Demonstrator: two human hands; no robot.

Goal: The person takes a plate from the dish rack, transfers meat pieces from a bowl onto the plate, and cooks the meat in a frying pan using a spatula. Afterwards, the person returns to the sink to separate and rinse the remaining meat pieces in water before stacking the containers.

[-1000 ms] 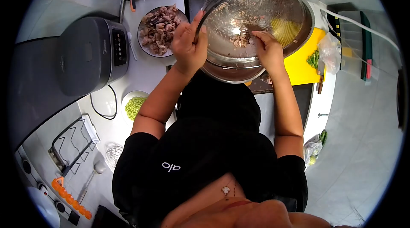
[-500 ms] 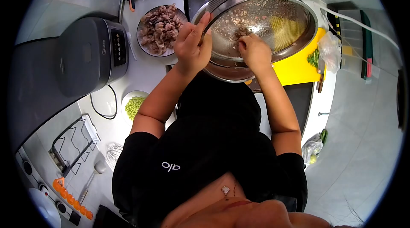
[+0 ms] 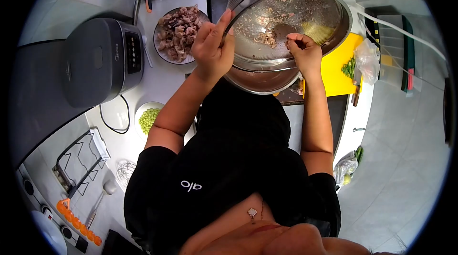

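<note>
My left hand (image 3: 213, 47) is closed on the rim of a large metal mesh strainer (image 3: 286, 59), which is tilted on its side. Small meat scraps (image 3: 267, 39) cling to the mesh, with a little heap of them near the middle. My right hand (image 3: 305, 54) is over the strainer's lower right part, its fingers pinched together; whatever is between them is too small to name. Below the strainer shows a metal bowl (image 3: 262, 81). Left of my left hand stands a plate of cooked meat pieces (image 3: 179, 35).
A grey rice cooker (image 3: 102, 62) stands on the left counter, and a bowl of green beans (image 3: 149, 119) is below it. To the right lie a yellow cutting board (image 3: 336, 71) with chopped greens (image 3: 349, 68), a knife (image 3: 357, 93) and a plastic bag (image 3: 368, 61).
My right hand has moved right, away from the scraps, which now sit in a small heap. The strainer has shifted slightly up, with my left hand still on its rim.
</note>
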